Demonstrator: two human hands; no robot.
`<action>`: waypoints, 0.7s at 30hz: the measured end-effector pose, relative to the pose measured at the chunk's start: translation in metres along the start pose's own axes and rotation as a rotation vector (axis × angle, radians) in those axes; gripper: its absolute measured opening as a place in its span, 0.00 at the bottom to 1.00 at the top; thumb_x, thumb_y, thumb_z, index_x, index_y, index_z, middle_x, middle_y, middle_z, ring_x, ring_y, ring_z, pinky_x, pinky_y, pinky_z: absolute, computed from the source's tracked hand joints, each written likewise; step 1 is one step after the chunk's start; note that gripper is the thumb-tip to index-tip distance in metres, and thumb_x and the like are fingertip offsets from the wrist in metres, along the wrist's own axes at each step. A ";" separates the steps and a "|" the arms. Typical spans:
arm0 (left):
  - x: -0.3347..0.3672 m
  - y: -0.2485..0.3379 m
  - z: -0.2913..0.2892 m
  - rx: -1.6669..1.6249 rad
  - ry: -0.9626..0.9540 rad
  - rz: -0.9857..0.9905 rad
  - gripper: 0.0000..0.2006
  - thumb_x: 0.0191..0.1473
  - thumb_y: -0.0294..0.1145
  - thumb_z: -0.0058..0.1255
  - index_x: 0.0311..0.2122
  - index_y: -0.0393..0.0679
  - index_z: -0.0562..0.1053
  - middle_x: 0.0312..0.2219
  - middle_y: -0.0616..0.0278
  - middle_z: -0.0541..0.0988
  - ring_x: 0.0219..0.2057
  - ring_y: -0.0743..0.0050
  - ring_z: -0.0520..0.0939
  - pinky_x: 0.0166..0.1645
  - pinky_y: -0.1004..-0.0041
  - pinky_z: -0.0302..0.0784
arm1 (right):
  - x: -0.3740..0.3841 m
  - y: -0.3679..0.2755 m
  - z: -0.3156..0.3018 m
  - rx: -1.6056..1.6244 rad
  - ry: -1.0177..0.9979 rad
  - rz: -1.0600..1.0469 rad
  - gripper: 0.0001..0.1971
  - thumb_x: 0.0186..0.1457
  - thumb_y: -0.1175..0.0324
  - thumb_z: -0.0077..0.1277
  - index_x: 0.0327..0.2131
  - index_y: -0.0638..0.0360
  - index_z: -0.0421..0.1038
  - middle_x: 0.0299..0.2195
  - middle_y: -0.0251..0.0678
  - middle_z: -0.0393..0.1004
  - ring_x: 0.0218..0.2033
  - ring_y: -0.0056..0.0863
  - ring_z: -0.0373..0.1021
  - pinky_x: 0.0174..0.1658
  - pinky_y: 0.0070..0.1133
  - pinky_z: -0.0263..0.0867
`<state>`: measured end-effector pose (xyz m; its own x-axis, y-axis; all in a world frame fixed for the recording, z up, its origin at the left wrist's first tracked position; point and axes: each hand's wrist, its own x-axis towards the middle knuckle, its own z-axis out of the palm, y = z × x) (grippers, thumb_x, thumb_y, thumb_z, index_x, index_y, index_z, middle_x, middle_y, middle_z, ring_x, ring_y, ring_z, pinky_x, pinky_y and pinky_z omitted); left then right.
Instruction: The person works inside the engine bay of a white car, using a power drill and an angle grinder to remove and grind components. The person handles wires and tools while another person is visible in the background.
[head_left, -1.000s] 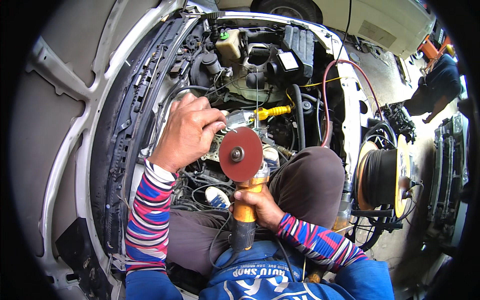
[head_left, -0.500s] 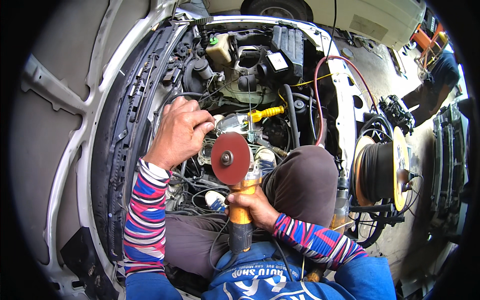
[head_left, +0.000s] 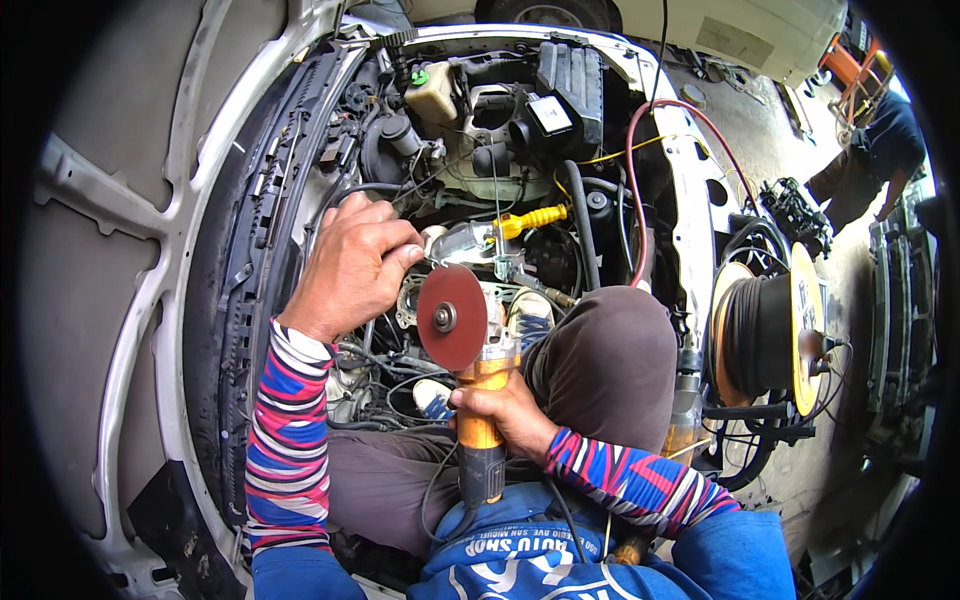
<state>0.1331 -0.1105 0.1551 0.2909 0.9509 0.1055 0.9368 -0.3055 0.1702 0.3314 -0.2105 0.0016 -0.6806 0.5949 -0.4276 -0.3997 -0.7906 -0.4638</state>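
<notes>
My right hand (head_left: 510,415) is wrapped round the yellow body of an angle grinder (head_left: 483,425), which stands upright in front of my chest. Its reddish-brown sanding disc (head_left: 455,335) is at the top and faces left. My left hand (head_left: 358,262) hovers left of the disc, back up, with its fingers curled in and the thumb close to them. Whatever those fingers may hold is hidden. Just beyond the disc, a lit work lamp with a yellow handle (head_left: 535,220) hangs from a wire hook over the engine bay. Bare engine metal (head_left: 410,300) shows between hand and disc.
I sit in the engine bay, my raised knee (head_left: 625,350) right of the grinder. The open hood (head_left: 110,190) rises at left. A cable reel (head_left: 755,335) and a red hose (head_left: 632,180) are at right. Another person (head_left: 885,150) is at the far right.
The grinder's disc has tilted slightly, so its face looks narrower. My left hand stays nearly in place, still curled. The person at far right has shifted a little.
</notes>
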 end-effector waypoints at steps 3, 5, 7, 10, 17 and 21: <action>0.001 0.000 0.000 0.007 -0.012 -0.006 0.04 0.52 0.28 0.57 0.31 0.41 0.79 0.26 0.59 0.72 0.36 0.57 0.72 0.45 0.61 0.68 | 0.001 0.000 0.000 -0.017 0.011 0.003 0.21 0.50 0.69 0.65 0.47 0.59 0.68 0.34 0.31 0.74 0.29 0.23 0.75 0.34 0.24 0.76; 0.003 0.000 0.000 0.010 -0.018 -0.004 0.04 0.52 0.29 0.57 0.30 0.41 0.79 0.26 0.59 0.72 0.36 0.57 0.72 0.46 0.61 0.67 | 0.003 0.001 -0.001 -0.019 0.005 -0.018 0.22 0.50 0.69 0.65 0.47 0.60 0.68 0.34 0.31 0.74 0.29 0.23 0.75 0.34 0.24 0.76; 0.004 0.000 0.000 0.020 -0.028 -0.011 0.04 0.52 0.29 0.57 0.30 0.41 0.79 0.27 0.59 0.73 0.37 0.57 0.72 0.46 0.61 0.67 | 0.004 0.002 -0.002 -0.037 -0.004 -0.002 0.23 0.49 0.71 0.64 0.47 0.60 0.65 0.35 0.33 0.72 0.30 0.25 0.75 0.34 0.26 0.77; 0.005 0.000 0.000 0.037 -0.050 -0.012 0.04 0.52 0.29 0.57 0.31 0.41 0.79 0.27 0.59 0.73 0.37 0.57 0.73 0.46 0.61 0.67 | 0.005 0.002 -0.004 -0.046 -0.014 0.013 0.24 0.49 0.72 0.64 0.47 0.60 0.64 0.35 0.33 0.71 0.29 0.27 0.75 0.33 0.27 0.78; 0.006 0.000 0.000 0.031 -0.055 -0.021 0.05 0.53 0.31 0.58 0.30 0.42 0.80 0.27 0.61 0.75 0.39 0.58 0.74 0.47 0.60 0.67 | 0.004 0.002 -0.004 -0.039 -0.012 0.000 0.24 0.48 0.71 0.64 0.48 0.60 0.64 0.35 0.34 0.72 0.28 0.27 0.75 0.33 0.27 0.77; 0.007 -0.001 -0.001 0.018 -0.069 -0.018 0.04 0.52 0.28 0.57 0.30 0.40 0.79 0.27 0.59 0.74 0.37 0.58 0.72 0.47 0.61 0.67 | 0.004 0.002 -0.003 -0.043 -0.012 0.004 0.25 0.49 0.71 0.65 0.49 0.60 0.64 0.36 0.35 0.72 0.29 0.27 0.75 0.34 0.27 0.77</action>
<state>0.1343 -0.1042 0.1565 0.2858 0.9577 0.0345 0.9454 -0.2877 0.1533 0.3300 -0.2089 -0.0036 -0.6897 0.5897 -0.4203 -0.3705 -0.7860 -0.4948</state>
